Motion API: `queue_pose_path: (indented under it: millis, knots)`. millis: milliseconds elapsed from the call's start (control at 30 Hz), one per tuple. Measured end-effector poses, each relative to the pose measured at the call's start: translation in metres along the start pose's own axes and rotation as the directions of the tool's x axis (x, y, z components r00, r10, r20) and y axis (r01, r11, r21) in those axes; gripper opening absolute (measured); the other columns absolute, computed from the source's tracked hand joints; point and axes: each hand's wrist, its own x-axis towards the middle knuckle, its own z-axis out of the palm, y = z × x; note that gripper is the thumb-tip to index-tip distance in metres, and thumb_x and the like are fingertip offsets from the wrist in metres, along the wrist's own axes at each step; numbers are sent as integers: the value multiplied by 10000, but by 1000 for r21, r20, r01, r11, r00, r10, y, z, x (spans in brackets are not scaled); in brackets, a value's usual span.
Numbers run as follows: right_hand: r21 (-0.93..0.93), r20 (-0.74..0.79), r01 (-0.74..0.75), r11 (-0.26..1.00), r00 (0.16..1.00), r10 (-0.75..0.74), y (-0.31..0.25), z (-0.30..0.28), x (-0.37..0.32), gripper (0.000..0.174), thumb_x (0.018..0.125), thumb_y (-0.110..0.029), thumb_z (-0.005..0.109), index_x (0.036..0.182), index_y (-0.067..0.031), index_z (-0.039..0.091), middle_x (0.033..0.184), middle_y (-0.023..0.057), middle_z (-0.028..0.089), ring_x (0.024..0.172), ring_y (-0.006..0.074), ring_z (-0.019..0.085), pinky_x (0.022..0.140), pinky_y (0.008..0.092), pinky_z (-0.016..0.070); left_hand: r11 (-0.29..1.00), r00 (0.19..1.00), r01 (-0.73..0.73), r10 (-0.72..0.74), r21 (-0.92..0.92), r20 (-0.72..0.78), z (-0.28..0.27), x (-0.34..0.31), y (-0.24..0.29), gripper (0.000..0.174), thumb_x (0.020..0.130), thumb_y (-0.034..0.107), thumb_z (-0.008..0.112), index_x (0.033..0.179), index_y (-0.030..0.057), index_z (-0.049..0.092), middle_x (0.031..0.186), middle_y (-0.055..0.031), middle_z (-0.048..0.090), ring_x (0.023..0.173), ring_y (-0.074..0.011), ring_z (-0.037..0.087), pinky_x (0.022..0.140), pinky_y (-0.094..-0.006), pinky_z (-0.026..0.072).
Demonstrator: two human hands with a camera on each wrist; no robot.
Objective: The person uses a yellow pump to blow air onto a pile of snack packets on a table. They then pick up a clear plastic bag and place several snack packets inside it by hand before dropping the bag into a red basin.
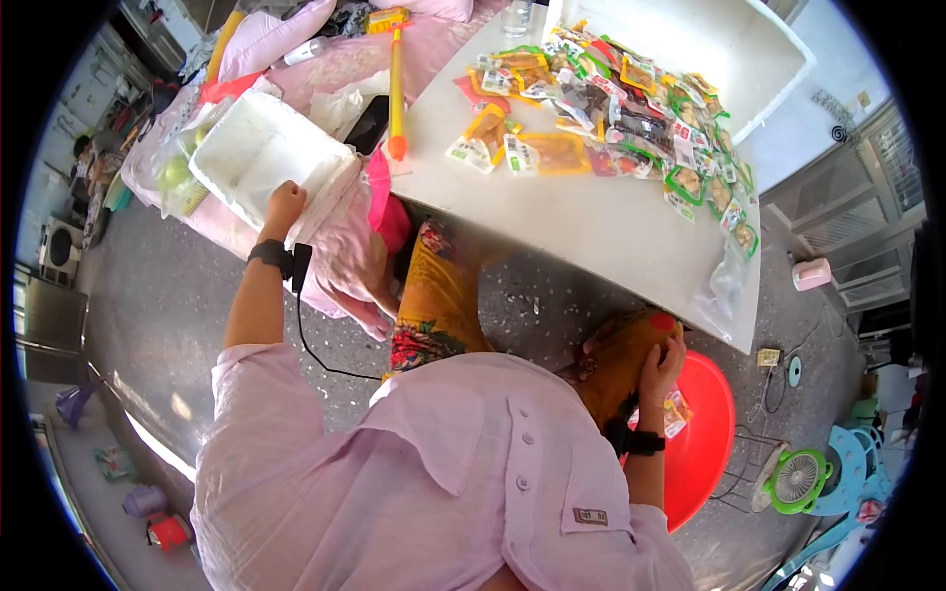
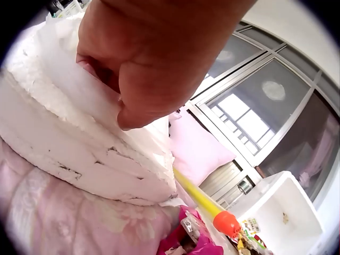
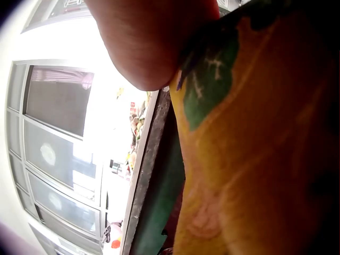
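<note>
Left hand: the left hand (image 1: 286,205) grips the near rim of a white foam box (image 1: 251,148). In the left wrist view the fingers are curled over the edge and the thumb is pressed against the outer wall.
Foam box: it lies open side up on pink bedding (image 1: 340,251), left of the worktop (image 1: 611,231) and just beside its corner.
Right hand: the right hand (image 1: 662,360) rests on the knee, on yellow patterned fabric (image 1: 616,360), with the fingers draped over it. I cannot tell whether it grips the cloth or only lies there.
Under the right hand: a red stool (image 1: 709,448), with a snack packet (image 1: 676,412) near the wrist.
Worktop: a spread of snack packets (image 1: 611,108) covers the far half, and a second white box (image 1: 690,44) stands behind them.
Yellow stick: the yellow stick (image 1: 396,74) with an orange tip lies across the worktop's left edge, between the foam box and the packets.
Floor: a green fan (image 1: 796,481) sits to the right of the stool.
</note>
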Motion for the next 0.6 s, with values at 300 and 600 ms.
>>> queue_pose_path:
  millis: [300, 600]
  knots:
    - [1, 26, 9, 1000, 1000, -9, -1, -2, 0, 188, 732, -54, 514, 907, 10, 490, 1016, 227, 468, 971, 377, 429, 861, 423, 336, 998, 999, 26, -23, -60, 43, -23, -20, 24, 208, 641, 201, 567, 716, 13, 515, 692, -177, 561, 676, -297, 551, 608, -371, 427]
    - [-16, 24, 7, 1000, 1000, -7, -1, -3, 0, 166, 719, -62, 525, 873, -6, 501, 1002, 198, 475, 978, 359, 428, 865, 415, 330, 996, 997, -54, 58, -72, 51, -21, -15, 13, 258, 665, 234, 580, 710, -5, 495, 654, -160, 538, 618, -273, 521, 584, -363, 401]
